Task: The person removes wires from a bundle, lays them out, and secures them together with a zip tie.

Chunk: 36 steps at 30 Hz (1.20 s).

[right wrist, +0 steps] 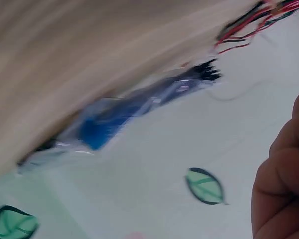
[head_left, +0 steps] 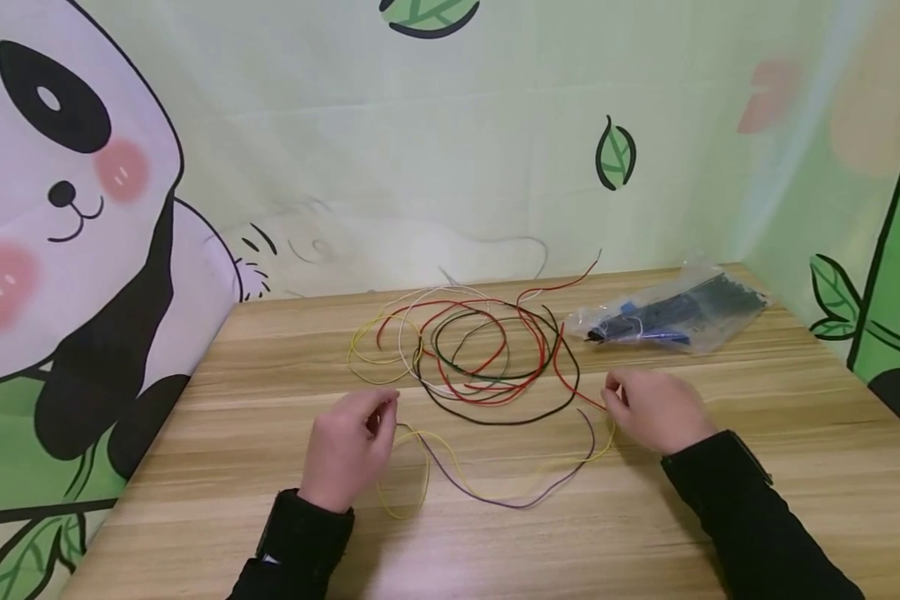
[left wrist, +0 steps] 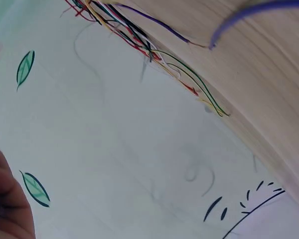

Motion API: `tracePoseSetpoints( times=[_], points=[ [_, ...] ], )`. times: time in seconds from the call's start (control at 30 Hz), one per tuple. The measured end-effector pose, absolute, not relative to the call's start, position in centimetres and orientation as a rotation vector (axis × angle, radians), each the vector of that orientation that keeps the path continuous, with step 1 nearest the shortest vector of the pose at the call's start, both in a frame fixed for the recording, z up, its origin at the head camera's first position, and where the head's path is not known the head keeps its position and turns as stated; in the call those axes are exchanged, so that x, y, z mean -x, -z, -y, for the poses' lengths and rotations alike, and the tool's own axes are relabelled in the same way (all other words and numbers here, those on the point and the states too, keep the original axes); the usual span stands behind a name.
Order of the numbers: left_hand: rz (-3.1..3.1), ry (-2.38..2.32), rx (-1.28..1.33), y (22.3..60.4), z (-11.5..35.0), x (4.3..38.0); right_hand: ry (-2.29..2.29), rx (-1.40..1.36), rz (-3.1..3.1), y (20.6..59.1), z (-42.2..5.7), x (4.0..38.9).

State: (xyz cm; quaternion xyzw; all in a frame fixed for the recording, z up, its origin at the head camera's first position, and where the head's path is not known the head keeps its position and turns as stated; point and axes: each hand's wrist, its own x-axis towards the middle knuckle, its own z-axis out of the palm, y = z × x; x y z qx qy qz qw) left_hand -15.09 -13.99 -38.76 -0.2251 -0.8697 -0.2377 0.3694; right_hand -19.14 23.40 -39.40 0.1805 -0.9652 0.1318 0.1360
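Thumb and fingertips of my left hand (head_left: 348, 450) are pinched together, and a thin purple wire (head_left: 525, 506) runs out from them, sagging across the table front. With its fingertips my right hand (head_left: 656, 408) pinches a thin yellow wire (head_left: 606, 448), which loops back toward the left hand and crosses the purple one. The exact grip of both hands is hidden behind the fingers. A red wire (head_left: 581, 395) from the pile ends beside the right fingertips. Only parts of the fingers show in the wrist views, at the left edge and the right edge.
Beyond the hands lies a loose coil of red, black, green, white and yellow wires (head_left: 495, 403). A clear plastic bag (head_left: 708, 312) with dark and blue contents sits at the back right of the wooden table (head_left: 217, 467). A panda-printed backdrop (head_left: 435, 150) stands behind.
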Motion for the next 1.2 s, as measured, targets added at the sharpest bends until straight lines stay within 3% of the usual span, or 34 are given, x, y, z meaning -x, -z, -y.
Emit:
tracePoseSetpoints(
  times=[0.27, 0.87, 1.2],
  points=[
    [2.235, 0.629, 0.445, 39.1, 14.5, 15.6, -0.406, -0.428, 2.885, 40.5, -24.8, 20.1],
    [2.219, 0.345, 0.617, 40.6, 12.5, 15.5, -0.277, -0.593, 2.785, 42.2, -22.4, 20.8],
    [2.264, 0.36, 0.642, 40.4, 11.8, 15.1, -0.313, -0.413, 2.552, 42.0, -22.2, 20.7]
  ],
)
